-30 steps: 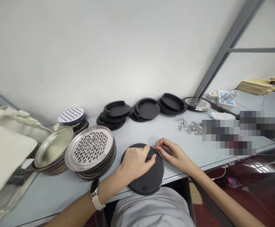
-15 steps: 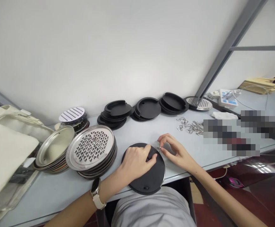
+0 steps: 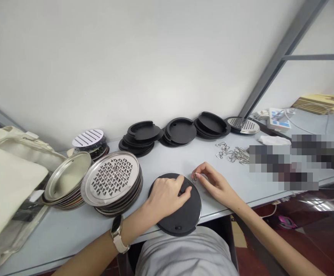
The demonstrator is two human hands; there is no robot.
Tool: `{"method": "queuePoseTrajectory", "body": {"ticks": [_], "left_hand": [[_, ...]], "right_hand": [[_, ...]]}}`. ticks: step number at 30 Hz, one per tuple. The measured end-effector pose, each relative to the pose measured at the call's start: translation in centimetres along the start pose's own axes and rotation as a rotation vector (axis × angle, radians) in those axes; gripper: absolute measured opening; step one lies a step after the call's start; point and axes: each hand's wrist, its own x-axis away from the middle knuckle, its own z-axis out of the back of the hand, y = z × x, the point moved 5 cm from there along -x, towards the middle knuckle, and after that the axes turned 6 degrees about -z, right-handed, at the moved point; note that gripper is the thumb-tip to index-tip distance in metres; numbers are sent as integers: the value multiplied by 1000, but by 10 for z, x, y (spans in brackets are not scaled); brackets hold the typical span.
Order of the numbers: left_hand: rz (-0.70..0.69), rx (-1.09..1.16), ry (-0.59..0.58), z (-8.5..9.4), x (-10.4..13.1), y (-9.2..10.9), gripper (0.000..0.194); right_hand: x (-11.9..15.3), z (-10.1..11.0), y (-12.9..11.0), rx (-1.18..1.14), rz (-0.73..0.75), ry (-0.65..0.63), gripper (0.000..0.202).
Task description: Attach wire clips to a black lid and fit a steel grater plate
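Note:
A round black disc [image 3: 184, 212] lies at the near edge of the grey table [image 3: 167, 163], hanging a little over it. My left hand [image 3: 167, 195] presses flat on the disc's upper part, a watch on its wrist. My right hand [image 3: 213, 184] pinches a small metal ring clip [image 3: 195, 177] at the disc's upper right rim. The clip touches or nearly touches the rim; which one is unclear.
Left of the disc stand a stack of perforated steel grater discs [image 3: 111, 180] and a stack of plain steel lids [image 3: 67, 180]. Black disc stacks [image 3: 140, 136] line the wall. Loose metal clips [image 3: 232, 153] lie right of centre. A cloth bag [image 3: 8, 180] fills the far left.
My right hand has shifted slightly along the disc's rim with the clip. My left hand has stayed pressed on the disc.

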Motion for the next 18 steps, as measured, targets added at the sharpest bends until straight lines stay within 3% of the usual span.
{"method": "queuePoseTrajectory", "body": {"ticks": [6, 18], "left_hand": [[3, -7, 0, 0, 0, 0, 25], [-5, -15, -18, 1, -1, 1, 25]], "right_hand": [[-1, -6, 3, 28, -51, -77, 14], [-6, -13, 1, 64, -36, -29, 16]]}}
